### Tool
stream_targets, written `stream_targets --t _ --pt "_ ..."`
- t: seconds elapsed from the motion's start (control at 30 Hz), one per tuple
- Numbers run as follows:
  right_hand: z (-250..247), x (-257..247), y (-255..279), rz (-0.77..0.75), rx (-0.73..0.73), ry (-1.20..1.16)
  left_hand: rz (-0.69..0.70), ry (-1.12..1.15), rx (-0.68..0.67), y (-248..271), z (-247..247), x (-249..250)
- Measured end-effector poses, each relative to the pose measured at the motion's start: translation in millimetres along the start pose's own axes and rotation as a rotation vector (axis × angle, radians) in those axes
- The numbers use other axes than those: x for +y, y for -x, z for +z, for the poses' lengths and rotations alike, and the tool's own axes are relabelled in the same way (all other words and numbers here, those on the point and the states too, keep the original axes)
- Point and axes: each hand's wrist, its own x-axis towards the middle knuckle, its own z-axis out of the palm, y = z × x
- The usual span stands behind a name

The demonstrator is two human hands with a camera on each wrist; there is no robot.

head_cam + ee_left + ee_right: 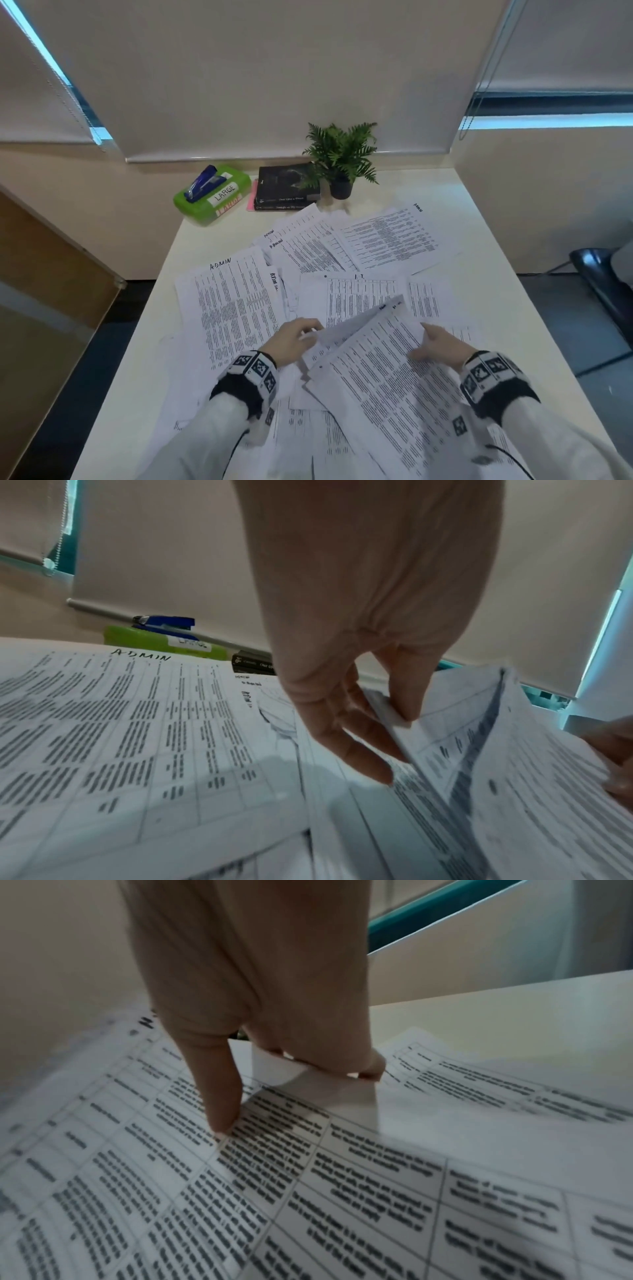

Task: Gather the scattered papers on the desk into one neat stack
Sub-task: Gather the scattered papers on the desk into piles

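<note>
While your left hand (294,337) pinches the left edge of the lifted bundle of sheets (370,346), thumb on one face and fingers (363,753) on the other, your right hand (436,346) grips the opposite edge, its index finger (219,1096) stretched flat on the printed face and the other fingers curled round a folded-up margin. The bundle lies between your two sets of fingertips, its long axis running from near your body away and to the left, its far corner peaked upward. Both hands are equally close to it.

The rest of the scattered papers (387,240) lie beyond your fingertips, fanned toward the far end of the desk (479,192); the ADMIN sheet (236,301) lies flat just left of your left fingers, and more sheets sit under and behind your wrists. I judge the gathering only begun: the next sheets to draw in are nearer the left hand on one side and straight ahead on the other.

Past the papers, at the desk's far edge, stand a green box (212,197) with a blue stapler (202,183) on it, dark books (287,188) and a small potted fern (340,161). Lowered blinds (274,68) cover the windows behind.
</note>
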Motion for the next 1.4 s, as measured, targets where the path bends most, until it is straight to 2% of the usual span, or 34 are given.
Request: stream_targets --t 0.1,0.2,0.23,0.27,0.37,0.47,0.53,0.6,0.67,0.73,0.83,1.03,1.07,1.13,1.17,1.2,1.23,1.3,1.4 --pt "-6 -9 7 -0.039 0.149 0.092 0.012 0.121 0.087 -9 -6 7" --pt "-22 -15 19 0.024 0.243 -0.157 -0.125 0.372 0.418 -21 -10 10" --pt "-29 -15 19 0.068 0.258 -0.266 -0.204 0.391 0.490 -27 -10 7" --pt "-34 -11 11 0.100 0.271 -0.341 -0.286 0.387 0.505 -31 -8 4" --pt "-40 24 -37 0.176 0.325 -0.327 -0.477 0.296 0.369 -38 2 1" --pt "-15 8 -42 0.211 0.297 -0.299 -0.576 0.312 0.342 -44 8 6" --pt "0 -14 -34 0.232 0.298 -0.269 -0.607 0.442 0.308 -49 9 8" --pt "9 -22 -35 0.236 0.301 -0.346 -0.613 0.595 0.299 -54 12 9" --pt "11 -23 -40 0.232 0.319 -0.383 -0.604 0.634 0.319 -48 16 23" --pt "15 -26 -38 0.281 0.276 -0.331 -0.577 0.538 0.292 -44 26 31" --pt "23 -28 -34 0.259 0.205 -0.217 -0.514 0.226 0.262 -36 42 44" --pt "38 -14 -23 0.128 0.185 -0.390 -0.208 0.061 0.329 -28 60 46" --pt "40 -12 -20 0.070 0.205 -0.360 -0.165 0.036 0.359 -27 58 44" --pt "40 -12 -12 -0.041 0.261 -0.354 -0.124 -0.057 0.550 -25 46 34" --pt "38 -12 -7 -0.068 0.284 -0.382 -0.138 -0.118 0.657 -26 37 23" --pt "35 -11 -5 -0.086 0.310 -0.426 -0.228 -0.085 0.696 -23 25 15" --pt "30 -9 -4 -0.089 0.319 -0.480 -0.376 -0.032 0.681 -20 13 6" --pt "22 -3 -4 -0.071 0.335 -0.540 -0.618 -0.040 0.585 -17 -4 -17" --pt "14 7 -13 -0.030 0.349 -0.564 -0.672 -0.165 0.360 -17 -9 -29"
